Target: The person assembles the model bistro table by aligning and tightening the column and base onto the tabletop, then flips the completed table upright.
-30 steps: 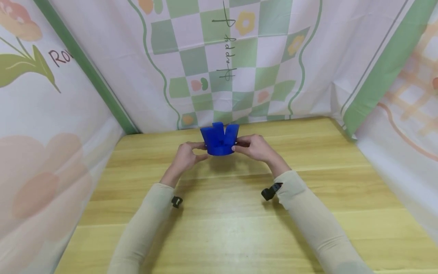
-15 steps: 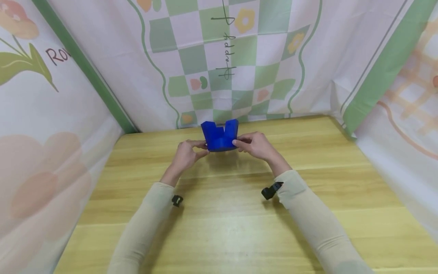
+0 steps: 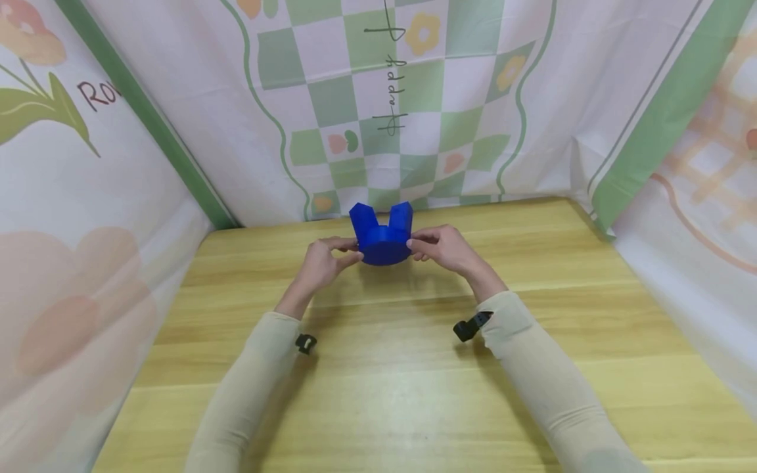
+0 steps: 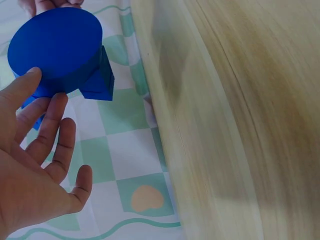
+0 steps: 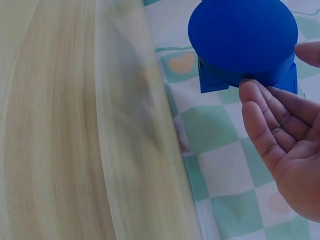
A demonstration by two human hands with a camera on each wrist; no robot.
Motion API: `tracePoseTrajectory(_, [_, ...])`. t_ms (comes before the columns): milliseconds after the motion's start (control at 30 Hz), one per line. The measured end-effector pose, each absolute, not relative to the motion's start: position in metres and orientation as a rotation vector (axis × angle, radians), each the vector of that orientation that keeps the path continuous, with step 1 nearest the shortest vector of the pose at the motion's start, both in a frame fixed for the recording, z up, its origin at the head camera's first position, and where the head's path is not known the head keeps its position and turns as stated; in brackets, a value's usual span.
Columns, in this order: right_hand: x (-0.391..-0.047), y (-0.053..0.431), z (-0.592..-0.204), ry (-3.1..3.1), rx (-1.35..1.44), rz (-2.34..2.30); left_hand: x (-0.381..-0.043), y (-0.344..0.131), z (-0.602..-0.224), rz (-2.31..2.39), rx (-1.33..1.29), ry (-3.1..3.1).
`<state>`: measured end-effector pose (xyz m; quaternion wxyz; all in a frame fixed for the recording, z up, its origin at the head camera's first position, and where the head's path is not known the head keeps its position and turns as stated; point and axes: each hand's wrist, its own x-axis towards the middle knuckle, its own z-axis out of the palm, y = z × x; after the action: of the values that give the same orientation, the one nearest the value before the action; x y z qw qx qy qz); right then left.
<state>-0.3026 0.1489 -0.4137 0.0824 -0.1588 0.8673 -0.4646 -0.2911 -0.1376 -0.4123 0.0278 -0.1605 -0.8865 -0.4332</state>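
Observation:
A blue round-based object with upright slabs rising from it [image 3: 385, 246] is held above the far part of the table. Its flat disc-shaped underside [image 4: 56, 44] faces the wrist cameras, and the slabs point away toward the back cloth. My left hand [image 3: 320, 265] pinches the rim on the left between thumb and fingers; its other fingers are spread loosely in the left wrist view. On the opposite side my right hand [image 3: 445, 248] pinches the rim with thumb and fingertips. What the object is for, I cannot tell.
The wooden table [image 3: 378, 368] reaches back to a hanging cloth [image 3: 331, 105] with green checks and lettering. Printed cloths also close off the left and right sides. A black strap device [image 3: 471, 326] sits at the right wrist, another [image 3: 305, 343] at the left.
The blue object has tilted back in both hands: its inside showed between the slabs before, and now its flat round underside faces the head camera. Both hands have kept their grip and barely shifted.

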Motion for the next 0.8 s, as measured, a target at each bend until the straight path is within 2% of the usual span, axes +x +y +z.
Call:
tracePoseTrajectory(500, [-0.303, 0.1521, -0.413, 2.558, -0.491, -1.458, -0.2905, -0.1373, -0.4101, -1.498, -0.385, -2.786])
tracePoseTrajectory(800, [-0.305, 0.1476, -0.4106, 2.552, -0.351, -1.514, -0.2923, -0.1314, -0.4131, -1.579, -0.383, -2.787])
